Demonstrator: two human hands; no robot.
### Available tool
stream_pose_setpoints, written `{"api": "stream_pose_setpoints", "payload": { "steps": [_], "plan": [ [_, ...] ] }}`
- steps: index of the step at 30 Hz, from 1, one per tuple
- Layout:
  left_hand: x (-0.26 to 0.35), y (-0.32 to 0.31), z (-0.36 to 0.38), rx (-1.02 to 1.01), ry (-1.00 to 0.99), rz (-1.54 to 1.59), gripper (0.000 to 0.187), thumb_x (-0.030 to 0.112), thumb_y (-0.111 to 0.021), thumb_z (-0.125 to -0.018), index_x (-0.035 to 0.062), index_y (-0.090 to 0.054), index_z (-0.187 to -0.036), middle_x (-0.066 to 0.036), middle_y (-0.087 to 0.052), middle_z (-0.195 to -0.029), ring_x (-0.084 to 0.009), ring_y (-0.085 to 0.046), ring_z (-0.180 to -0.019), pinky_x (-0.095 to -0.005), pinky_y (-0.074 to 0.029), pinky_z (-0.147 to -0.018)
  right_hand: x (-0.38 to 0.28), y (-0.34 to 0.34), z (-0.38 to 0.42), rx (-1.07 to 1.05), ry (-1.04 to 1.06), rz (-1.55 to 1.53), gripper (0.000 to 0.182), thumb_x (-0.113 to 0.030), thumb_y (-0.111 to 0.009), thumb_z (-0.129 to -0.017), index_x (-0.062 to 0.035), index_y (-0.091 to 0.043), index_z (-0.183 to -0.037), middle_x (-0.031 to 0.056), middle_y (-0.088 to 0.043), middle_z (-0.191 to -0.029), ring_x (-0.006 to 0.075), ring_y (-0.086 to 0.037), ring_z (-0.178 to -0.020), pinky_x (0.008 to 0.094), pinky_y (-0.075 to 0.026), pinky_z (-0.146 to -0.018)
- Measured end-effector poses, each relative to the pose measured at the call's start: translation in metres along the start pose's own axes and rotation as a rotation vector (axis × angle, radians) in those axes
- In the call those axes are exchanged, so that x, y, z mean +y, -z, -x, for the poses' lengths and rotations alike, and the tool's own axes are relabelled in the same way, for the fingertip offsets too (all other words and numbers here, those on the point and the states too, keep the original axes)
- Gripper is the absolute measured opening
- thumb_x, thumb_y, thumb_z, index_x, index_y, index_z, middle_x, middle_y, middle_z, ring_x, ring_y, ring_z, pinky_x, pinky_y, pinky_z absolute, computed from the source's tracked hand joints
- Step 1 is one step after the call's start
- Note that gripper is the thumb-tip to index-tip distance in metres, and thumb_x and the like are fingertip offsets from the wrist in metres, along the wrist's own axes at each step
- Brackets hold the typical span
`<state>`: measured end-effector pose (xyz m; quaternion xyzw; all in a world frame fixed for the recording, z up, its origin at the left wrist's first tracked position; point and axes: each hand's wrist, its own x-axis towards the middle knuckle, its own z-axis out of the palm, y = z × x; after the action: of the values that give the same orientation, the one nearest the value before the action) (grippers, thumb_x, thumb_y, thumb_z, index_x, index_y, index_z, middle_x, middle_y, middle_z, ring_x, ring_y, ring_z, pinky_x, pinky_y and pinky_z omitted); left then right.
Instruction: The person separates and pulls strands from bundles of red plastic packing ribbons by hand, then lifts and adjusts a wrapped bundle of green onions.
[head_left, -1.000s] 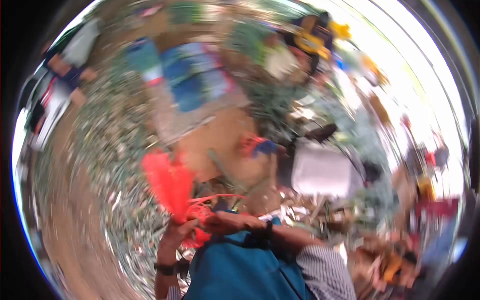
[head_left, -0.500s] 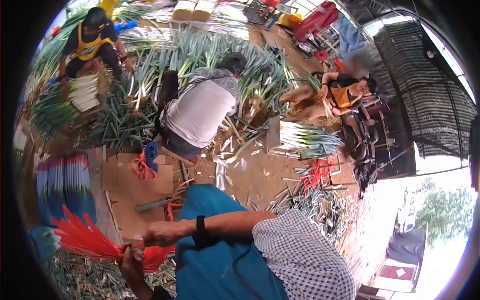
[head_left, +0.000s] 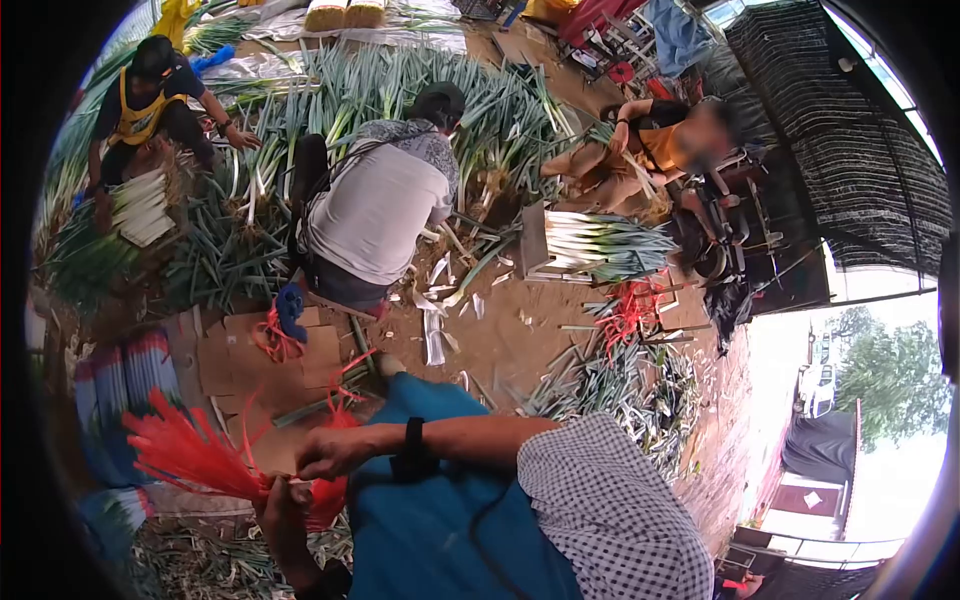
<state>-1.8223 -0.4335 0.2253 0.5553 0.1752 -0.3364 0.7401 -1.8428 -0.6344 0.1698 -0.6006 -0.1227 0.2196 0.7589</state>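
Head view: blur of one second ago is gone. Red strips (head_left: 190, 450) lie near left, fanned leftward, still gripped at narrow part by left hand (head_left: 285, 508); right hand (head_left: 337, 452) is curled closed just beside, any pinched strand cannot be told. Same spot thus seems worked. Strips' right end is partly hidden by hands. Apron (head_left: 435, 490) at right; cardboard (head_left: 232, 352) and crouched person (head_left: 370, 210) beyond, leeks (head_left: 350, 90) spread far.

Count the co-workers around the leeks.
3: yellow-aproned co-worker at upper left; pale-shirted co-worker left of centre; orange-aproned co-worker at upper right. Others may be hidden.
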Motion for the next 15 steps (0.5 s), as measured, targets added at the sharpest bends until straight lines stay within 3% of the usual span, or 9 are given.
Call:
{"api": "stream_pose_setpoints", "payload": {
  "steps": [4, 8, 9, 12, 15],
  "plan": [
    [-0.017, -0.005, -0.007, 0.039, 0.029, -0.218, 0.009, 0.010, -0.056, -0.092, 0.0013, -0.057, -0.095, -0.005, -0.058, -0.065, -0.0128, -0.055, -0.055, -0.0260, -0.044, -0.051, 0.003, 0.003, 0.022, 0.040, -0.013, 0.052, 0.022, -0.018, -0.056, -0.093, 0.0033, -0.062, -0.091, 0.0073, -0.058, -0.065, 0.0142, -0.055, -0.062, 0.0317, -0.045, -0.057],
    [-0.037, -0.023, -0.018, -0.115, 0.068, -0.342, 0.014, 0.016, -0.057, -0.091, 0.0026, -0.059, -0.088, -0.003, -0.057, -0.062, -0.0115, -0.054, -0.053, -0.0248, -0.044, -0.051, 0.002, -0.005, 0.070, 0.228, -0.145, 0.023, 0.023, -0.020, -0.056, -0.093, 0.0023, -0.062, -0.091, 0.0058, -0.057, -0.065, 0.0129, -0.054, -0.061, 0.0310, -0.044, -0.056],
    [-0.047, -0.029, -0.022, -0.198, -0.017, -0.335, 0.016, 0.019, -0.057, -0.091, 0.0041, -0.059, -0.084, -0.002, -0.055, -0.059, -0.0108, -0.051, -0.050, -0.0245, -0.042, -0.050, 0.011, -0.013, 0.084, 0.281, -0.159, 0.033, 0.023, -0.020, -0.056, -0.093, 0.0020, -0.062, -0.091, 0.0053, -0.057, -0.065, 0.0126, -0.053, -0.061, 0.0309, -0.044, -0.055],
    [-0.045, -0.043, -0.020, -0.374, 0.103, -0.486, 0.014, 0.015, -0.056, -0.092, 0.0051, -0.057, -0.083, -0.002, -0.054, -0.059, -0.0108, -0.050, -0.050, -0.0253, -0.042, -0.048, 0.020, -0.024, 0.119, 0.382, -0.180, -0.003, 0.023, -0.021, -0.057, -0.093, 0.0014, -0.062, -0.092, 0.0057, -0.058, -0.067, 0.0129, -0.054, -0.061, 0.0311, -0.044, -0.055],
    [-0.061, -0.059, -0.020, -0.366, 0.045, -0.415, 0.011, 0.011, -0.054, -0.092, 0.0038, -0.056, -0.083, -0.004, -0.054, -0.060, -0.0118, -0.050, -0.049, -0.0257, -0.040, -0.044, 0.015, -0.023, 0.139, 0.449, -0.113, 0.097, 0.023, -0.021, -0.058, -0.092, 0.0009, -0.064, -0.096, 0.0109, -0.063, -0.074, 0.0149, -0.057, -0.066, 0.0332, -0.046, -0.060]
  ]
}}
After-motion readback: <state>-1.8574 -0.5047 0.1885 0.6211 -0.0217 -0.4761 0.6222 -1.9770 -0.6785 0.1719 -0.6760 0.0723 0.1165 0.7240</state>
